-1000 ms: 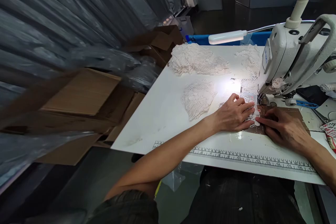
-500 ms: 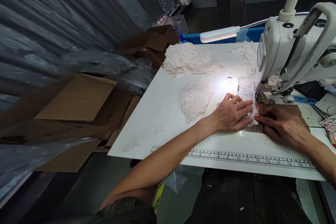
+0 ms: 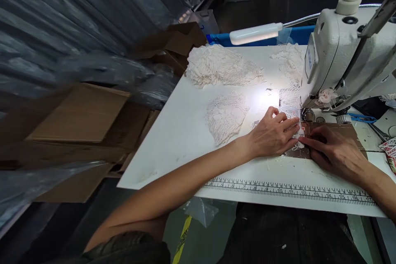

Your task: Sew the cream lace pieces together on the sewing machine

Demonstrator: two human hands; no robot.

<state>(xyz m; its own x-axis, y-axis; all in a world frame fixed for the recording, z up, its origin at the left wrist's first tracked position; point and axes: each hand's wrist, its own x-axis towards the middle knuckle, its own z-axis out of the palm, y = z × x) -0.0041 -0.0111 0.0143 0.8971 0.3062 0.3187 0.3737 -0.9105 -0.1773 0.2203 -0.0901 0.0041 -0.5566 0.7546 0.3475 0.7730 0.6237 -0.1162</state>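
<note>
My left hand [image 3: 276,133] lies palm down, fingers stretched out, over a piece of white lace [image 3: 300,133] at the sewing machine's presser foot [image 3: 304,114]. Its fingertips press on the lace, just left of the foot. From the right, my right hand [image 3: 335,150] reaches in. Its index finger is stretched out and touches the near edge of the lace, the other fingers bent and apart from it. Under both hands is a brown plate [image 3: 346,131] on the machine bed. Part of the lace is hidden under my left fingers.
White lace is heaped in a large pile [image 3: 221,66], a smaller pile [image 3: 227,117] and another pile [image 3: 289,60] by the machine head [image 3: 328,53]. A lamp [image 3: 256,34] hangs above. Blue snips [image 3: 361,118] lie right. A printed ruler [image 3: 278,189] edges the table; cardboard boxes [image 3: 80,111] stand left.
The camera view has shifted slightly, so the machine looks larger. Both hands stay at the lace, with the left fingertips a little nearer the right index fingertip.
</note>
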